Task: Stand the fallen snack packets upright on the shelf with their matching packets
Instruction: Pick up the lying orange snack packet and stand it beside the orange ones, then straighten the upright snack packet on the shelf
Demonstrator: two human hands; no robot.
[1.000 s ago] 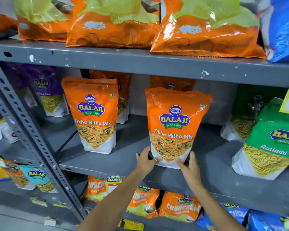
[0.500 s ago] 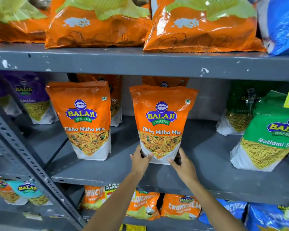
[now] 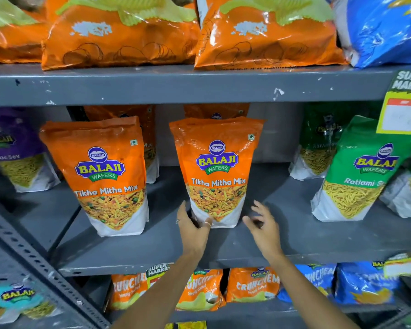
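Note:
An orange Tikha Mitha Mix packet (image 3: 217, 172) stands upright in the middle of the grey middle shelf (image 3: 294, 236). My left hand (image 3: 192, 230) still touches its lower left corner, thumb on the white base. My right hand (image 3: 262, 225) is off the packet, just right of its base, fingers spread and blurred. A matching orange packet (image 3: 105, 176) stands upright to the left. Two more orange packets (image 3: 217, 112) stand behind them against the back wall.
Purple Aloo Sev packets (image 3: 17, 160) stand at the left, green Ratlami Sev packets (image 3: 356, 172) at the right. Big orange chip bags (image 3: 119, 36) fill the upper shelf, Crunchem bags (image 3: 252, 284) the lower one. A yellow price tag (image 3: 402, 110) hangs at the right. A slotted grey upright (image 3: 33, 257) crosses the lower left.
My right hand has come off the middle packet and moved right with its fingers apart. The left hand has stayed at the packet's base, and the packet now stands straighter.

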